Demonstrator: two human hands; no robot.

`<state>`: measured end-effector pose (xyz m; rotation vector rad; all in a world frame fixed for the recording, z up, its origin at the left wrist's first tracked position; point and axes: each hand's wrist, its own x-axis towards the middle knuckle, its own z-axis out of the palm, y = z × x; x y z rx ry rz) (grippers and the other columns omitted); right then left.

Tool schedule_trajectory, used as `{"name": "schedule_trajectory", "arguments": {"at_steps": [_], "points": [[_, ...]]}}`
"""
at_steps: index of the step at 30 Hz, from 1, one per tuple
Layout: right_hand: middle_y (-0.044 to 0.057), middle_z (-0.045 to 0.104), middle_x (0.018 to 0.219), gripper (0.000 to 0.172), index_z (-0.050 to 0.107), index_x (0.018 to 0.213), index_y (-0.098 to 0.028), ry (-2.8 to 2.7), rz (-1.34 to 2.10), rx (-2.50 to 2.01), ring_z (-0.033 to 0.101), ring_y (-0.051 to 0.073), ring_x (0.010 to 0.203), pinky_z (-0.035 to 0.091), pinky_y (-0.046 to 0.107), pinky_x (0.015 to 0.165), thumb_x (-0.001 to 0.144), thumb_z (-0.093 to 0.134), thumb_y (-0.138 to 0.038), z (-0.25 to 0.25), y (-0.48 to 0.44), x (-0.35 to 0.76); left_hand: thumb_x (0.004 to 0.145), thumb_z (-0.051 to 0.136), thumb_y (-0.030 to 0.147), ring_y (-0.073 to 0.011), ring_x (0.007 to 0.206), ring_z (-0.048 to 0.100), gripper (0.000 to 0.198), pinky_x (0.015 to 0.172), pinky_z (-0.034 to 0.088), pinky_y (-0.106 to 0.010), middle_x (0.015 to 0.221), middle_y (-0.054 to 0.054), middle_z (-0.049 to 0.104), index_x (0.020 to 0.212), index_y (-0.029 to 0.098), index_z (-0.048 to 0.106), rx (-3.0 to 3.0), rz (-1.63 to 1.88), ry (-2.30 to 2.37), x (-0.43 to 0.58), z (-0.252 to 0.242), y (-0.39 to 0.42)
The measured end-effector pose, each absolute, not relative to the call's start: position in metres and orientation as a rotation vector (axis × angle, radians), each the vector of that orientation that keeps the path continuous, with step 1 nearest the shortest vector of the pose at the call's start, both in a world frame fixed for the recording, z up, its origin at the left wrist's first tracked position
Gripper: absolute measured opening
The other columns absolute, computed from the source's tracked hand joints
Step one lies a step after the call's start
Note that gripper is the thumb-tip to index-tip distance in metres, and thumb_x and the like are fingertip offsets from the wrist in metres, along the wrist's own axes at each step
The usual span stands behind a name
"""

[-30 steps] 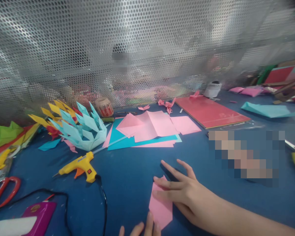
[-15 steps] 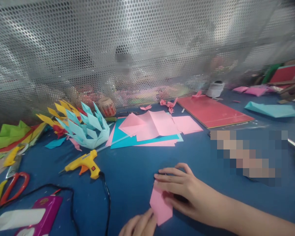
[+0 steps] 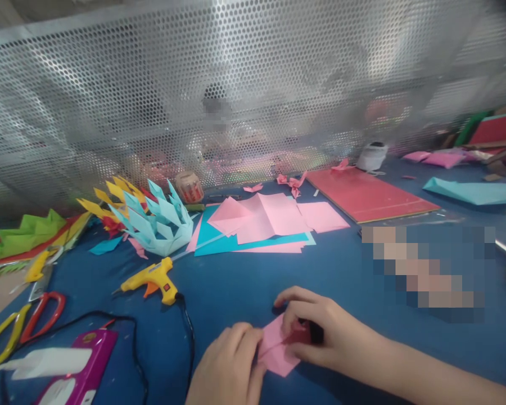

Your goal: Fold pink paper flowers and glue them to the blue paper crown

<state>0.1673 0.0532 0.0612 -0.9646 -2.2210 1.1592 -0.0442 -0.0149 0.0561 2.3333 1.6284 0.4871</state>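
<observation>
A small folded piece of pink paper [image 3: 279, 364] lies on the blue table between my two hands. My left hand [image 3: 233, 360] pinches its left edge between thumb and fingers. On the other side, my right hand [image 3: 314, 323] has bent fingers and thumb closed on a raised flap of the same paper, whose inside looks darker. Beyond my hands, a stack of pink paper sheets [image 3: 287, 216] rests on a blue sheet [image 3: 208, 242]. A pale blue folded paper crown [image 3: 164, 236] stands left of the stack.
A yellow glue gun [image 3: 154, 279] with a black cord lies to the left. Near it are a purple power strip [image 3: 82, 360] and scissors [image 3: 46, 315]. A red board [image 3: 366, 194] lies at the back right, before a perforated metal screen [image 3: 253, 84].
My left hand has come further into view at the paper's left edge. My right fingers, earlier laid over the paper, now lift and bend a flap. The view has shifted slightly.
</observation>
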Motion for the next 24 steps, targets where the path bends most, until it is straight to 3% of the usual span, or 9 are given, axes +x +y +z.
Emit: {"name": "schedule_trajectory", "arguments": {"at_steps": [3, 5, 8, 12, 15, 18, 21, 24], "points": [[0.005, 0.058, 0.102, 0.012, 0.062, 0.073, -0.018, -2.153, 1.202, -1.006, 0.059, 0.016, 0.089, 0.047, 0.023, 0.073, 0.07, 0.066, -0.008, 0.066, 0.053, 0.166, 0.083, 0.049, 0.016, -0.0279, 0.103, 0.062, 0.042, 0.085, 0.052, -0.043, 0.114, -0.01, 0.065, 0.125, 0.022, 0.054, 2.22, 0.438, 1.632, -0.047, 0.071, 0.0], [0.005, 0.059, 0.098, 0.007, 0.063, 0.071, -0.018, -2.118, 1.231, -1.037, 0.059, 0.014, 0.078, 0.046, 0.024, 0.066, 0.075, 0.063, -0.013, 0.07, 0.054, 0.166, 0.083, 0.05, 0.016, -0.0235, 0.098, 0.063, 0.033, 0.084, 0.051, -0.037, 0.107, -0.007, 0.065, 0.113, 0.022, 0.061, 2.138, 0.436, 1.59, -0.049, 0.079, 0.013], [0.006, 0.062, 0.096, 0.015, 0.067, 0.072, -0.018, -2.074, 1.268, -1.066, 0.059, 0.014, 0.074, 0.045, 0.025, 0.066, 0.082, 0.056, -0.019, 0.074, 0.056, 0.166, 0.077, 0.053, 0.01, -0.0152, 0.083, 0.062, 0.023, 0.076, 0.05, -0.026, 0.094, -0.001, 0.064, 0.091, 0.022, 0.066, 2.03, 0.461, 1.485, -0.05, 0.085, 0.032], [0.004, 0.064, 0.088, 0.018, 0.068, 0.093, -0.02, -2.005, 1.289, -1.125, 0.056, 0.015, 0.073, 0.044, 0.026, 0.065, 0.081, 0.055, -0.017, 0.07, 0.058, 0.166, 0.076, 0.049, 0.009, -0.0149, 0.076, 0.061, 0.017, 0.069, 0.047, -0.025, 0.082, -0.001, 0.066, 0.084, 0.018, 0.062, 1.879, 0.492, 1.399, -0.05, 0.09, 0.047], [0.002, 0.062, 0.079, 0.026, 0.064, 0.106, -0.019, -1.952, 1.317, -1.172, 0.055, 0.015, 0.069, 0.043, 0.026, 0.063, 0.083, 0.054, -0.02, 0.063, 0.06, 0.165, 0.074, 0.053, 0.01, -0.0138, 0.072, 0.062, 0.021, 0.065, 0.047, -0.023, 0.08, -0.001, 0.069, 0.092, 0.017, 0.059, 1.776, 0.453, 1.295, -0.051, 0.093, 0.053], [0.003, 0.063, 0.083, 0.026, 0.063, 0.107, -0.018, -1.94, 1.35, -1.171, 0.055, 0.015, 0.071, 0.043, 0.026, 0.064, 0.083, 0.055, -0.024, 0.061, 0.062, 0.164, 0.075, 0.063, 0.022, -0.0143, 0.072, 0.063, 0.033, 0.064, 0.048, -0.024, 0.083, -0.002, 0.071, 0.106, 0.016, 0.059, 1.693, 0.391, 1.199, -0.057, 0.093, 0.059], [0.004, 0.064, 0.083, 0.024, 0.065, 0.104, -0.016, -1.959, 1.358, -1.167, 0.052, 0.014, 0.069, 0.042, 0.026, 0.063, 0.083, 0.055, -0.025, 0.066, 0.065, 0.162, 0.084, 0.058, 0.033, -0.014, 0.069, 0.063, 0.021, 0.065, 0.049, -0.027, 0.075, -0.001, 0.068, 0.09, 0.014, 0.065, 1.67, 0.369, 1.186, -0.065, 0.086, 0.065], [0.003, 0.063, 0.077, 0.023, 0.068, 0.099, -0.016, -2.011, 1.393, -1.146, 0.05, 0.013, 0.065, 0.04, 0.024, 0.058, 0.084, 0.056, -0.028, 0.074, 0.07, 0.157, 0.088, 0.056, 0.033, -0.0123, 0.062, 0.06, 0.022, 0.061, 0.049, -0.029, 0.068, 0.002, 0.062, 0.078, 0.014, 0.062, 1.68, 0.337, 1.203, -0.071, 0.079, 0.07]]}}
